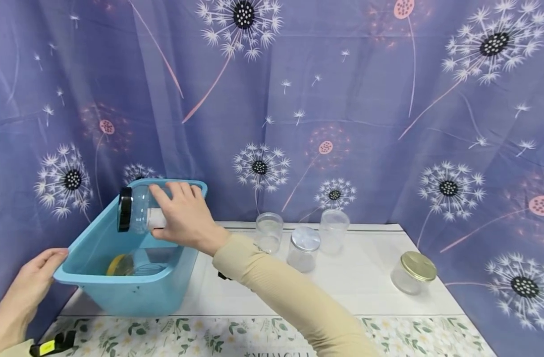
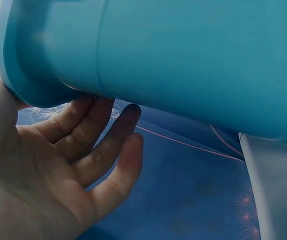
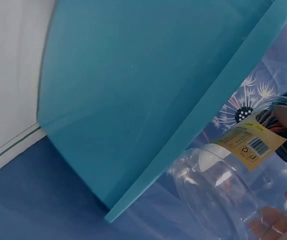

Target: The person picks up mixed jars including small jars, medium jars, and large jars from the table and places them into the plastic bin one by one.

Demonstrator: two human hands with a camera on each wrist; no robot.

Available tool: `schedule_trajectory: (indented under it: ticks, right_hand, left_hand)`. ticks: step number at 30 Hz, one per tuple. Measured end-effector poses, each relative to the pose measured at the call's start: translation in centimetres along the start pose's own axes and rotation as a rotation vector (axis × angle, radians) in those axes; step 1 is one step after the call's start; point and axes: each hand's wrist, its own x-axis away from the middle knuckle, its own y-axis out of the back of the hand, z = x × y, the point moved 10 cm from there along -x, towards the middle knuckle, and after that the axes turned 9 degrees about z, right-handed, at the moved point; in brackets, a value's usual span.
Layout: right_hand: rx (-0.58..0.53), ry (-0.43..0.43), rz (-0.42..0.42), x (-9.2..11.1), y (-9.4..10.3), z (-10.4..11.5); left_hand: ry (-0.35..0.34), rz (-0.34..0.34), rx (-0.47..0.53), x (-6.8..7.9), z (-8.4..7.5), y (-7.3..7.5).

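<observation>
My right hand (image 1: 183, 213) grips a clear plastic jar (image 1: 140, 206) with a black lid, tilted on its side above the blue bin (image 1: 129, 297). A tan label with a barcode (image 3: 257, 146) shows on the jar in the right wrist view. The left hand (image 1: 37, 277) holds the bin's rim at the near left corner, thumb on top; in the left wrist view its fingers (image 2: 91, 135) reach beneath the rim. Inside the bin lies a clear jar with a yellow lid (image 1: 117, 266), partly hidden by the bin's wall.
On the white table (image 1: 343, 292) stand two clear jars (image 1: 269, 235), a silver-lidded jar (image 1: 304, 253) and, farther right, a gold-lidded jar (image 1: 412, 274). A floral cloth (image 1: 174, 334) runs along the front. A purple dandelion curtain (image 1: 370, 163) hangs behind.
</observation>
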Motion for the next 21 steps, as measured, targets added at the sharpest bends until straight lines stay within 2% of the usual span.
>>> schedule_trajectory:
  ticks: [5, 7, 9, 12, 15, 21]
  right_hand:
    - [-0.027, -0.020, 0.044, -1.2, -0.5, 0.7]
    - [-0.048, -0.027, 0.071, -1.6, -0.8, 0.8]
    - [-0.063, -0.033, 0.102, -1.9, -1.2, 1.0]
    - [-0.081, -0.043, 0.161, -2.3, -2.1, 1.4]
    - [-0.106, -0.070, 0.218, -2.4, -3.2, 1.8]
    - [-0.166, -0.124, 0.309, -2.5, -5.7, 2.3]
  left_hand:
    - [-0.030, 0.040, 0.003, 1.1, -3.4, -0.4]
    - [-0.032, 0.035, -0.032, 1.2, -4.1, -0.3]
    - [-0.034, 0.036, -0.041, 1.1, -4.2, -0.2]
    - [0.008, 0.001, -0.072, 0.8, -3.1, 0.3]
    - [0.015, 0.010, -0.051, 0.8, -2.6, 0.3]
    - [-0.012, 0.054, -0.069, 1.7, -4.3, -0.2]
